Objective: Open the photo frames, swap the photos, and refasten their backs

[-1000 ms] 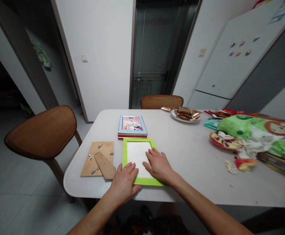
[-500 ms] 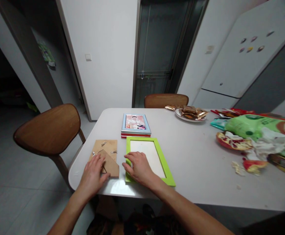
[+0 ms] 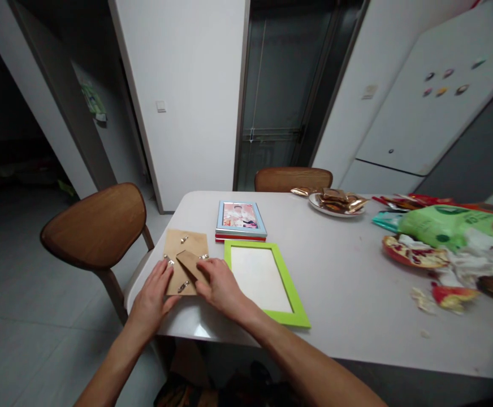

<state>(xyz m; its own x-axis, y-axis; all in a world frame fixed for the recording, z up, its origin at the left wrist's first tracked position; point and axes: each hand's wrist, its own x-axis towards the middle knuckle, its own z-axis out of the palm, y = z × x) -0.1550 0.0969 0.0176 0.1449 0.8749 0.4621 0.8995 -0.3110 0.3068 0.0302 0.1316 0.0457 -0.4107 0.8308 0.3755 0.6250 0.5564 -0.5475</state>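
Note:
A brown picture-frame backing board (image 3: 174,242) lies at the table's near left corner, with small metal clips on it. My left hand (image 3: 151,294) holds its near left corner, fingers on the left edge and thumb at the near edge. My right hand (image 3: 219,285) pinches the board's brown stand flap (image 3: 191,263), which is tilted up from the board. Just right of the board lies a lime-green picture frame (image 3: 286,271) around a white panel (image 3: 259,277), partly behind my right wrist.
Behind the green frame is a stack of picture frames (image 3: 241,217), light blue on top. Further right are a plate of gold-wrapped packets (image 3: 335,202), a green wipes pack (image 3: 445,223), pomegranate pieces (image 3: 416,252) and crumpled tissue (image 3: 475,254). Wooden chairs (image 3: 98,226) stand at the left and far sides.
My right hand has moved left from the green frame to the stand flap, which is now lifted at an angle. The backing board has shifted slightly away from the near edge.

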